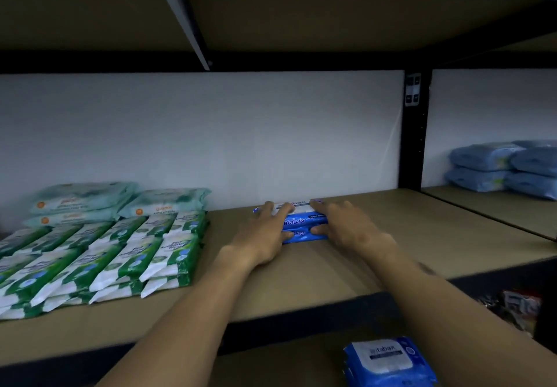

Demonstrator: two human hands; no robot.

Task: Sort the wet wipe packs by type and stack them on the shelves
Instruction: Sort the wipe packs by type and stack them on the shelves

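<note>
I see my left hand (265,232) and right hand (346,226) clasping the stacked blue packs (304,224) on the shelf (301,269), fingers over the top, thumbs on the near face.

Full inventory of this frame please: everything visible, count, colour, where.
blue stack: at least two packs, blue, mid-shelf by the back wall
green-and-white packs: many, rows in two layers, shelf left
mint packs: three visible, pale green, behind those rows
light blue packs: at least four, stacked, next bay right
lower blue packs: small stack, blue, lower shelf, bottom right
shelf: one, tan board, black frame
left hand: grips the blue stack's left end
right hand: grips its right end
</note>
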